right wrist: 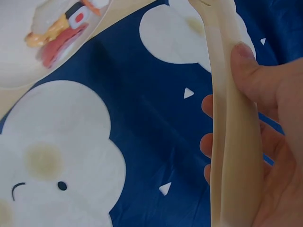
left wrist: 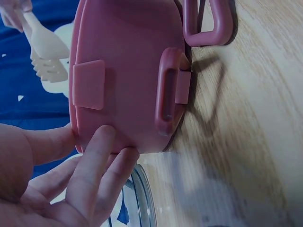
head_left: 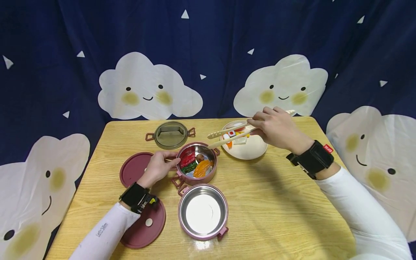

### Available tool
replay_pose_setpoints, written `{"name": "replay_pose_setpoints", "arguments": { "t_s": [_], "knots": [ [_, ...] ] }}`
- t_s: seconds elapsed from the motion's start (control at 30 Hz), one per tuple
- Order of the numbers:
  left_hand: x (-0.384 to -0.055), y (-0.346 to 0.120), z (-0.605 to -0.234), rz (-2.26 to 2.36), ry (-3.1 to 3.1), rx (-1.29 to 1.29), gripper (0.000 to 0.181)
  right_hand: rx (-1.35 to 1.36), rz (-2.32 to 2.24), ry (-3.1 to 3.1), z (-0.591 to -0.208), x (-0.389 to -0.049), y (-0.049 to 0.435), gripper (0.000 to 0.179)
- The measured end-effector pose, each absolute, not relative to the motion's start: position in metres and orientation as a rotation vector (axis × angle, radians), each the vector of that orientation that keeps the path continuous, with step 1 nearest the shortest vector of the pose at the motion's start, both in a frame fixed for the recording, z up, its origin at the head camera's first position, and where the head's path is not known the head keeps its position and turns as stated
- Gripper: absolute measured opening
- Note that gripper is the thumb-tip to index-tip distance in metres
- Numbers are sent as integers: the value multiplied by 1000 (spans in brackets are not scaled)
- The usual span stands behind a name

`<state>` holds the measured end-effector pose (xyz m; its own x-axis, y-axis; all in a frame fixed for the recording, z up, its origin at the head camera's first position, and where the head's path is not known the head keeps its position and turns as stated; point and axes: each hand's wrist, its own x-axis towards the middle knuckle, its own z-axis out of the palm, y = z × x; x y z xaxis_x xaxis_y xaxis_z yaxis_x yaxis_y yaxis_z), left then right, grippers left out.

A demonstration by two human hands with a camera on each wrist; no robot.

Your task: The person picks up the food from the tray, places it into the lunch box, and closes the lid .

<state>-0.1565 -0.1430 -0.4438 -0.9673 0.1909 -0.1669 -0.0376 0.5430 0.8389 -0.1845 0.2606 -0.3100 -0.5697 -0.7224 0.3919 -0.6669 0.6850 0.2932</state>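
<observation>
My left hand [head_left: 159, 167] grips the near-left rim of a pink pot [left wrist: 128, 94], thumb at the rim and fingers against the outer wall. Inside the pot lie red [head_left: 187, 159], green [head_left: 189, 167] and orange [head_left: 202, 169] toy food pieces and a small brown one [head_left: 199, 157]. Cream tongs [right wrist: 241, 156] are held in my right hand [head_left: 276, 128], thumb on one side and fingers round the other. Their parted tips hang near the pot's far-right rim, with nothing visible between them. Under the tongs, a white plate [head_left: 247, 153] bears sushi-like toy food [right wrist: 78, 18].
A second pink pot [head_left: 203, 211] with a shiny metal inside stands in front of the first. Behind is a see-through lid [head_left: 170, 133] with side handles. Two maroon discs [head_left: 131, 169] lie at the left, partly under my left arm. A dark blue curtain [head_left: 217, 43] hangs beyond the table.
</observation>
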Motion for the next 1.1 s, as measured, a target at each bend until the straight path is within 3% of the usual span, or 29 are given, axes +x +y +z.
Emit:
{"name": "replay_pose_setpoints", "arguments": {
  "t_s": [0.33,0.83,1.1],
  "knots": [
    [-144,-149,-432,1329,2596,59,53,972,-100,-2467,-315,-177,295,34],
    [-85,-143,-424,1368,2558,172,33,897,-70,-2501,-338,-162,344,36],
    [-63,-138,-426,1373,2470,166,35,855,-10,-2530,-354,-161,363,39]
  ]
}}
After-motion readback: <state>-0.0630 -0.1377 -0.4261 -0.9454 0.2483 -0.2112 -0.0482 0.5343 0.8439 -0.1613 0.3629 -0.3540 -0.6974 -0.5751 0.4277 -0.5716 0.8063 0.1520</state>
